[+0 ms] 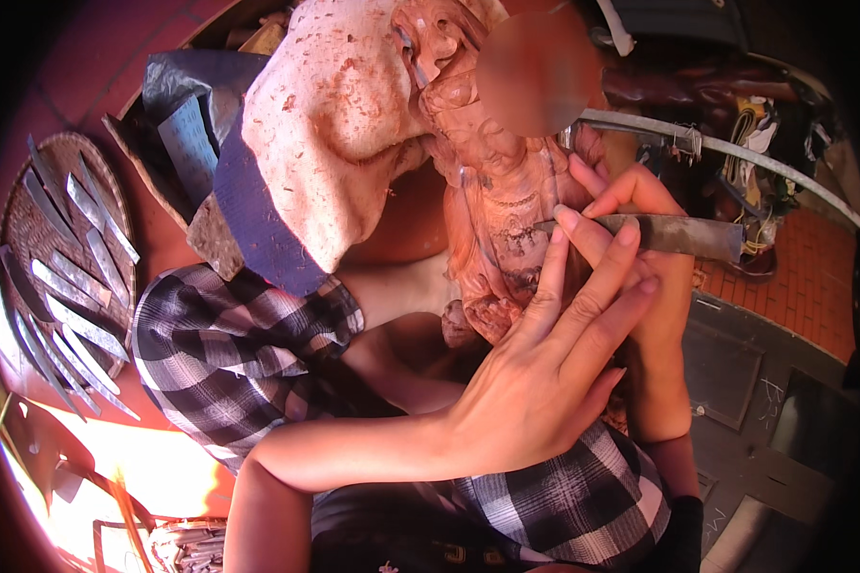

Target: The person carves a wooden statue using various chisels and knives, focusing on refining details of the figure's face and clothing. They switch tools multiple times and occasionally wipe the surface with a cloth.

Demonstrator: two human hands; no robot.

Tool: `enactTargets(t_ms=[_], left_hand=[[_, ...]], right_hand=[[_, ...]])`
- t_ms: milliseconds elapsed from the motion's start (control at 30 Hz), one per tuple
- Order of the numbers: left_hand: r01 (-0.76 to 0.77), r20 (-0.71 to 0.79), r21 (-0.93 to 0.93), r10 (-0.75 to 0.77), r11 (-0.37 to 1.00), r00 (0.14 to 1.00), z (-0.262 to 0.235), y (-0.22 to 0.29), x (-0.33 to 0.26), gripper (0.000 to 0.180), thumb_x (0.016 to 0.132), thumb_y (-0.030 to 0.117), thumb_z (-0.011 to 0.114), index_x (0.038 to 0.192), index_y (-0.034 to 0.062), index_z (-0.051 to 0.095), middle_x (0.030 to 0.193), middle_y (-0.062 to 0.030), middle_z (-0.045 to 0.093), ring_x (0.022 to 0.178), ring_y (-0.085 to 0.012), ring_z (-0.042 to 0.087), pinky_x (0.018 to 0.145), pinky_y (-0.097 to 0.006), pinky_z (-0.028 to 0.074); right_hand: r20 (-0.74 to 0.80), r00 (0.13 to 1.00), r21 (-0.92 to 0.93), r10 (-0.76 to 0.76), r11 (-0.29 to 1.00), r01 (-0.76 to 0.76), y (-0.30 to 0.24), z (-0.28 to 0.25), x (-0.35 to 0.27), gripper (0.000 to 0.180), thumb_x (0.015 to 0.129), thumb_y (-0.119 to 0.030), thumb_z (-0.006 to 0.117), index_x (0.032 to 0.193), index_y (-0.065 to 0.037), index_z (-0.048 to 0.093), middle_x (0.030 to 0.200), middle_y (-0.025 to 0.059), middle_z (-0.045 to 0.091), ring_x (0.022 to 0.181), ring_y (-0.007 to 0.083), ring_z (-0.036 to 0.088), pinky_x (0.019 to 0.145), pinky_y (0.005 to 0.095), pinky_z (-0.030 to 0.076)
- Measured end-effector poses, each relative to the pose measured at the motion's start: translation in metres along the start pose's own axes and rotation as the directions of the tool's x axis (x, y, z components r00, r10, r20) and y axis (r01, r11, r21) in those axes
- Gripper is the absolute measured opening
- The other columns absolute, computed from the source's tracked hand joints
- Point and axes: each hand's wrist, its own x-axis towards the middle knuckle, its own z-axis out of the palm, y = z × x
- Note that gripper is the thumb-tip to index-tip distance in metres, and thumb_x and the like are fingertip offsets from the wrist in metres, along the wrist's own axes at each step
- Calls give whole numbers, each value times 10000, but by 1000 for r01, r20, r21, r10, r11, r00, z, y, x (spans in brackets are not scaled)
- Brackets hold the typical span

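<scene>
Reddish-brown wood: one carved figure (506,205), upper middle of view, in front of the person and above the crossed arms. A round blur hides part near its top; one carved face clear below that.

Right hand (645,191): fingers curled in, pinching one flat metal blade (698,237). Broad, squared end sticks out to the right; narrow end meets the figure's torso. Exact thumb position not readable, fingers overlapping.

Left hand (516,392): crosses from the left, back of hand up, fingers fanned well apart, not closed round anything. One fingertip rests close to the blade's narrow end, at the carved surface; whether the others press on metal, cannot tell.

Counts. Hands: two. Blade in grip: one. Woven tray (122,181), far left: one, round, carrying a dozen or so loose blades (84,325); overlap spoils an exact figure. Cream cloth (306,124): one, flecked with wood chips, beside the figure, dark blue ribbed material (253,215) along its lower left edge. Rough grey-brown block (215,239): one, by that edge. Light blue sheet (189,138): one, just beyond. Pale curved strip (784,167): one, right side. Checked clothing (210,353) over both legs.
</scene>
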Motion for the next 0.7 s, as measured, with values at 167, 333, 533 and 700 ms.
enactTargets(t_ms=[167,333,533,700], left_hand=[[5,11,4,-5,1000,1000,-3,-1,3,782,755,-51,747,1462,0,418,1622,-289,223,1483,-569,152,1156,-556,325],[14,47,-20,-13,1000,999,-4,-3,4,782,780,-50,683,1504,36,397,1657,-205,184,1475,-571,157,1129,-536,394],[32,60,-41,-29,999,998,-6,-4,3,799,779,-57,680,1512,44,378,1659,-202,182,1475,-567,162,1132,-539,388],[26,26,-73,-24,997,999,-4,-2,2,768,760,-77,727,1455,-11,407,1605,-284,263,1481,-495,251,1181,-558,290]], right_hand=[[-14,999,-6,40,999,-40,-4,4,3,186,842,68,718,830,2,544,895,53,601,1204,303,637,982,347,499],[-67,994,19,86,996,-85,-7,6,2,214,842,86,711,810,-6,521,895,45,594,1199,297,643,984,335,496],[-53,999,-2,13,1000,-13,3,6,0,153,863,61,703,861,10,560,917,60,601,1182,273,646,953,335,519],[-67,997,25,-29,999,31,8,5,-7,165,860,71,698,853,7,546,919,60,601,1189,276,646,987,342,503]])
